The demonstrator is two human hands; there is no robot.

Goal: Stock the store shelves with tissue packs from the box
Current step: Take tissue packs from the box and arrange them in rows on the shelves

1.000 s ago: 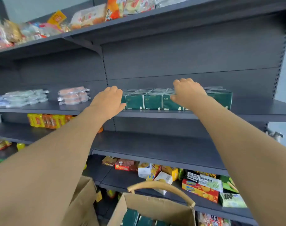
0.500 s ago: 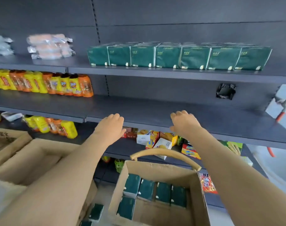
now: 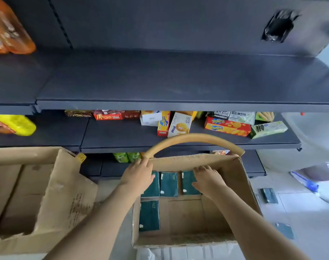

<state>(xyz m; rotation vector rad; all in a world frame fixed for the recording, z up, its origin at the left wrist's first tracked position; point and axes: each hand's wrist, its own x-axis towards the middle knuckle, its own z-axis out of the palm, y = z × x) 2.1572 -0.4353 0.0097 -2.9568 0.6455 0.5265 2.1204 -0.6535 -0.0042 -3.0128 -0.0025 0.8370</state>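
Spanning the upper half of the frame, a dark grey shelf (image 3: 178, 81) carries orange bags (image 3: 7, 32) at its upper left. On the lower shelf (image 3: 122, 136) beneath it, snack boxes (image 3: 227, 127) crowd the middle and right.

At lower centre the cardboard box (image 3: 240, 184) stands open on the pale floor (image 3: 300, 209), with a curved tan handle (image 3: 193, 138) arching over its far edge. The tissue packs (image 3: 169, 184) lie flat in a row along its far wall, and a lone pack (image 3: 149, 215) lies nearer on the left. The left hand (image 3: 138, 177) lies over the leftmost pack, its fingers straight and together. The right hand (image 3: 208, 182) covers the rightmost pack with its fingers extended and slightly spread. Neither hand grips anything.

A second carton (image 3: 62, 194) sits close on the left, its flap leaning toward the box. On the right, two stray packs (image 3: 268, 195) lie on open floor.
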